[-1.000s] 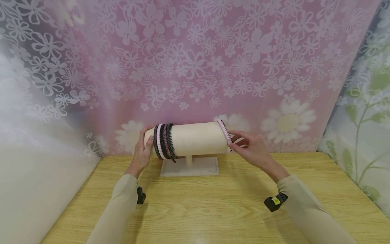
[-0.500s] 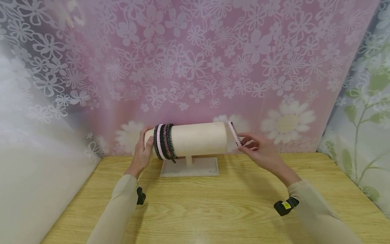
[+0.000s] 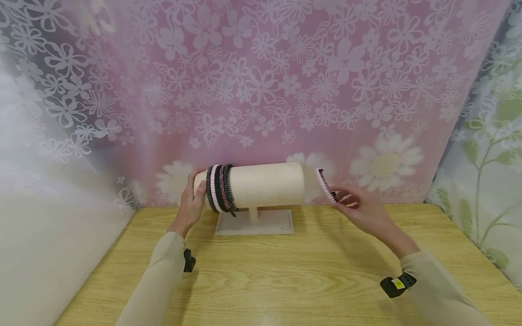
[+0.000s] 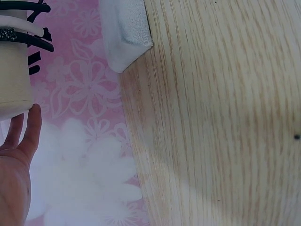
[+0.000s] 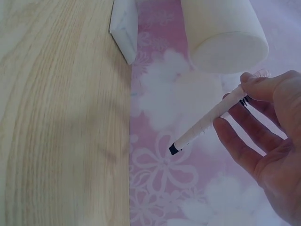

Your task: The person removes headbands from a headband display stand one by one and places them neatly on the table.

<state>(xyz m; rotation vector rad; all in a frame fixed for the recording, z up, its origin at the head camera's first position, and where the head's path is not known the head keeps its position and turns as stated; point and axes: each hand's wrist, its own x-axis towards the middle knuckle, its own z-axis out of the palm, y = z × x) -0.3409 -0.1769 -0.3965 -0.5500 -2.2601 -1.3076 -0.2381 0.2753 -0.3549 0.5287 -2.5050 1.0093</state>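
Note:
A cream cylinder (image 3: 269, 184) lies level on a short post above a pale flat base (image 3: 265, 228). Several dark and pink headbands (image 3: 220, 189) sit side by side around its left part. My left hand (image 3: 190, 201) holds the cylinder's left end, thumb in front; in the left wrist view its fingertips (image 4: 34, 113) touch that end. Right of the cylinder, my right hand (image 3: 369, 210) pinches a pale pink toothed headband (image 3: 325, 186), held apart from the cylinder. In the right wrist view this headband (image 5: 207, 120) slants down from thumb and fingers, showing a black tip.
The stand rests on a wood-grain table (image 3: 261, 276), near its back edge. Behind it hangs a pink flowered curtain (image 3: 261, 90). Pale sheets stand at the left and right. A black wrist camera (image 3: 397, 284) is strapped to the right sleeve, another (image 3: 189, 261) to the left.
My right hand has drawn the pink headband off the cylinder's right end and moved it to the right, tilting it a little. The left hand stays on the left end.

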